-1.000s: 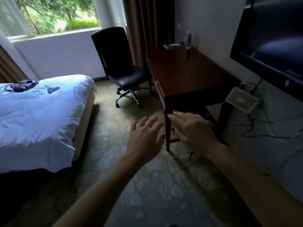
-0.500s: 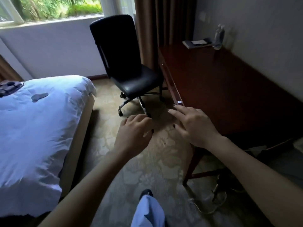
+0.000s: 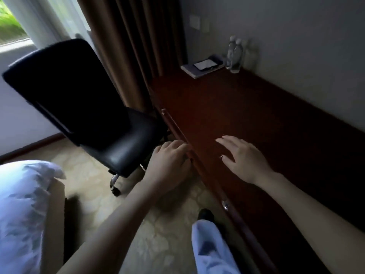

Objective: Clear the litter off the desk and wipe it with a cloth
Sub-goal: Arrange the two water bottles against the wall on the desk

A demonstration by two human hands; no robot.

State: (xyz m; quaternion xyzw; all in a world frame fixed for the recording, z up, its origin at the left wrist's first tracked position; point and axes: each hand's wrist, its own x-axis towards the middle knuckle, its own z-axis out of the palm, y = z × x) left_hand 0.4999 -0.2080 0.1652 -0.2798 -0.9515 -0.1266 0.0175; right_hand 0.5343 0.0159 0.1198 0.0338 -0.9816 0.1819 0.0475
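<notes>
The dark red wooden desk (image 3: 246, 115) runs along the right wall. My right hand (image 3: 243, 157) hovers over its near part, fingers spread and straight, holding nothing. My left hand (image 3: 169, 161) is at the desk's front edge with fingers loosely curled and empty; whether it touches the edge I cannot tell. At the desk's far end lie a flat pad with a white card (image 3: 201, 67) and two clear water bottles (image 3: 235, 54). No cloth shows.
A black office chair (image 3: 79, 107) stands left of the desk, close to its front edge. Brown curtains (image 3: 130, 42) hang behind it. A white bed corner (image 3: 23, 204) is at lower left. My trouser leg and shoe (image 3: 209, 242) stand on patterned carpet.
I have walked closer to the desk. The right hand went from the desk's near corner to above the desktop, and the left hand reached the front edge. The chair is nearer.
</notes>
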